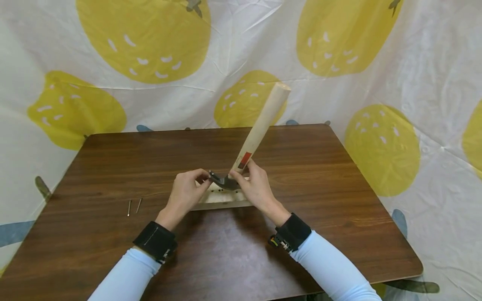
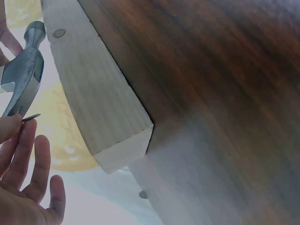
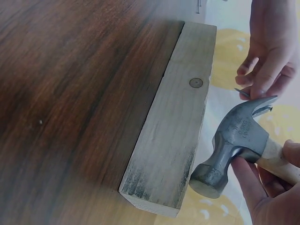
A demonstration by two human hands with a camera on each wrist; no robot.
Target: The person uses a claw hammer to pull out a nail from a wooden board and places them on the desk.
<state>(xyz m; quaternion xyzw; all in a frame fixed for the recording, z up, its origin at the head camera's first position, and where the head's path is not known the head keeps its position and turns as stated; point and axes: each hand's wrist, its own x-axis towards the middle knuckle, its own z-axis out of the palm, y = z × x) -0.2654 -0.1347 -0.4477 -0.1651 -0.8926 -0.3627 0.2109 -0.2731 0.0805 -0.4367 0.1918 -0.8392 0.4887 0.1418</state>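
A claw hammer (image 1: 260, 122) with a pale wooden handle is held tilted, handle pointing up and away. My right hand (image 1: 260, 188) grips it low on the handle, close to the metal head (image 3: 240, 127). At the claw, my left hand (image 1: 184, 190) pinches a nail (image 2: 32, 117) between thumb and fingertips. In the right wrist view the nail's point sticks out past the fingers, by the claw tips. Beneath both hands a pale wooden block (image 1: 222, 205) lies on the table, its top marked with several dark spots. The other left fingers are spread loosely.
Two loose nails, a left one (image 1: 129, 207) and a right one (image 1: 139, 205), lie on the brown wooden table (image 1: 320, 196) left of the block. Behind the table hangs a white curtain (image 1: 241, 37) with yellow fruit shapes.
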